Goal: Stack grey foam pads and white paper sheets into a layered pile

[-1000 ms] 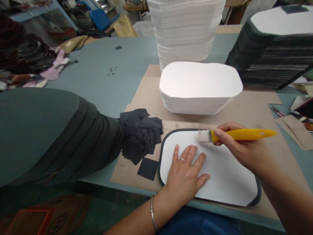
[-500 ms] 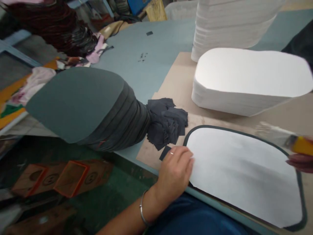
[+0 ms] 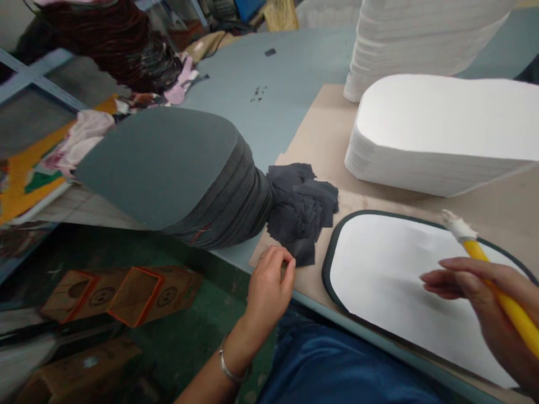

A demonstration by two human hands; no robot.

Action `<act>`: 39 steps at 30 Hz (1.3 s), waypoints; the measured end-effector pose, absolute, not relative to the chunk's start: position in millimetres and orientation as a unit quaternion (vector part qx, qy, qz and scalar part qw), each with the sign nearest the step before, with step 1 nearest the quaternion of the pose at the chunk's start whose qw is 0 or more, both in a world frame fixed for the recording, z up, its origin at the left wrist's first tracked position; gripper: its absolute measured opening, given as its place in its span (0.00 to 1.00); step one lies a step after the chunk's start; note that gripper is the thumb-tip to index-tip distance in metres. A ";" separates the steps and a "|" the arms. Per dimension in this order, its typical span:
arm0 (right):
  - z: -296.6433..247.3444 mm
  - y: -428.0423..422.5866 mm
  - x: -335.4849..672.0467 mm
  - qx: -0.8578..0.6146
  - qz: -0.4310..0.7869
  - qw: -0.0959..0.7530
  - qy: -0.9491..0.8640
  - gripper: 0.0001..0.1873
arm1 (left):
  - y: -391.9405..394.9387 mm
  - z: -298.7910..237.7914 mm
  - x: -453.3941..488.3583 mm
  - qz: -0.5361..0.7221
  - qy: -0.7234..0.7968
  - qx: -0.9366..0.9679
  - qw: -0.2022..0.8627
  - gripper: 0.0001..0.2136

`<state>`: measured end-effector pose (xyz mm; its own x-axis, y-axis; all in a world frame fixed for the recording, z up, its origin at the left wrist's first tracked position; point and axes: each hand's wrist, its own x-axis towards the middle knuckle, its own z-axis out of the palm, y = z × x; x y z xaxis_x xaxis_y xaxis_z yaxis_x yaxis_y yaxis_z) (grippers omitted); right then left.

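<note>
My left hand [image 3: 269, 283], with a bracelet on the wrist, is at the table's front edge. Its thumb and forefinger pinch at the left corner of a dark fabric patch [image 3: 304, 252]. This patch lies at the near side of a loose heap of similar dark patches [image 3: 301, 196]. In my right hand [image 3: 484, 297] is a brush [image 3: 475, 247] with a yellow handle and whitish, clumped bristles pointing up and away. Below it a white rounded panel [image 3: 391, 280] lies flat on a slightly larger dark sheet [image 3: 332, 269], whose border shows around it.
A tall stack of dark grey rounded sheets [image 3: 168, 163] leans at the left. White panel stacks [image 3: 446, 123] stand at the back right on brown board [image 3: 320, 123]. Cardboard boxes [image 3: 138, 297] sit on the green floor below the table edge. Dark red material [image 3: 122, 45] is piled behind.
My left hand has moved left from the white panel's edge to the dark patch. My right hand has come further into view with the brush over the panel. The view has shifted left.
</note>
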<state>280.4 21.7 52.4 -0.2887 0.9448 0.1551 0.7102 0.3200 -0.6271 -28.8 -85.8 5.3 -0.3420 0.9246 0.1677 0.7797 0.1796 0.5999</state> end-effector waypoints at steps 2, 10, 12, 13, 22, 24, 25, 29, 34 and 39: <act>52.2 17.7 267.6 -0.516 0.219 0.262 -0.786 0.18 | -84.1 20.4 -23.4 0.376 0.734 0.542 0.159 0.05; 45.3 11.2 232.1 -0.446 0.286 0.370 -0.763 0.11 | -53.0 52.1 34.1 0.464 0.621 0.517 0.363 0.04; 42.6 8.0 236.9 -0.473 0.278 0.381 -0.744 0.08 | -44.6 46.9 48.7 0.461 0.607 0.512 0.396 0.04; 40.2 6.6 240.7 -0.487 0.273 0.382 -0.736 0.07 | -40.3 42.9 55.8 0.460 0.605 0.504 0.410 0.04; 17.4 40.8 267.4 -0.583 0.178 0.355 -0.709 0.08 | 18.1 17.1 102.9 0.461 0.611 0.511 0.390 0.08; 16.7 55.5 269.1 -0.589 0.160 0.350 -0.710 0.08 | 32.3 18.3 106.4 0.454 0.607 0.547 0.356 0.09; 16.5 61.9 269.8 -0.589 0.155 0.350 -0.712 0.08 | 38.2 19.0 107.4 0.449 0.607 0.561 0.340 0.10; 13.6 77.4 272.2 -0.592 0.136 0.333 -0.721 0.08 | 52.4 19.6 107.8 0.411 0.625 0.586 0.311 0.12; 5.0 83.0 274.5 -0.604 0.106 0.257 -0.747 0.08 | 57.1 21.0 107.5 0.324 0.655 0.603 0.320 0.12; 2.6 83.8 274.3 -0.600 0.062 0.222 -0.766 0.09 | 59.0 31.9 112.1 0.240 0.677 0.635 0.284 0.11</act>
